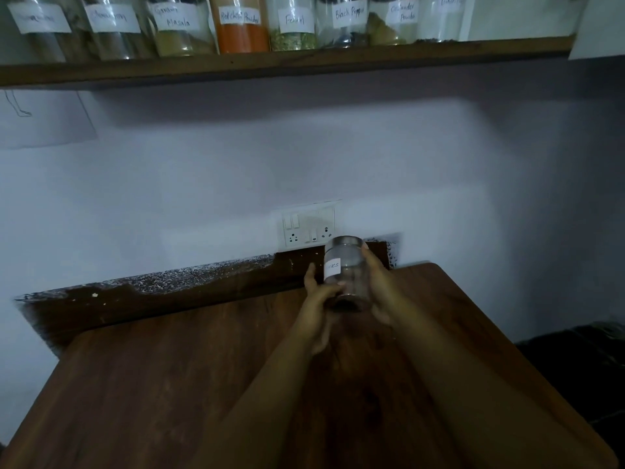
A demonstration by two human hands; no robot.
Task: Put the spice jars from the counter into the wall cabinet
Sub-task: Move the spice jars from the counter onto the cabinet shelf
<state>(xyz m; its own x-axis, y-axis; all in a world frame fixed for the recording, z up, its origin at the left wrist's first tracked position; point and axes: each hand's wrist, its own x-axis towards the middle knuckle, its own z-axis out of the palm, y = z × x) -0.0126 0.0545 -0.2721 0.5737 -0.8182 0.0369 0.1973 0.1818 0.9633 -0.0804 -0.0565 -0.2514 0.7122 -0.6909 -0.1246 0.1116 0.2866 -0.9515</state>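
Gripping a glass spice jar (345, 273) from both sides, the left hand (318, 308) and right hand (380, 289) hold it between them above the far part of the wooden counter (169, 384). The left hand's thumb lies across the jar's lower front and its index finger stands up beside the jar's left wall; the right hand's fingers curl round the right wall, reaching up near the lid. The jar is clear glass with a silvery metal lid and a white paper label on the side facing the left hand; the handwriting on it is too blurred to read in full. A dark mass shows at the jar's bottom, just above the palms. Its long axis runs nearly upright, lid end up and tipped slightly away from the person. Just beyond the hands, a white switch and socket plate (309, 225) sits on the wall (203, 184). Well above the hands, a wooden shelf (287, 59) carries a row of labelled jars, among them Garam Masala (179, 28), Red Chilli Powder (241, 27), Fennel (293, 25) and Black Pepper (345, 22).
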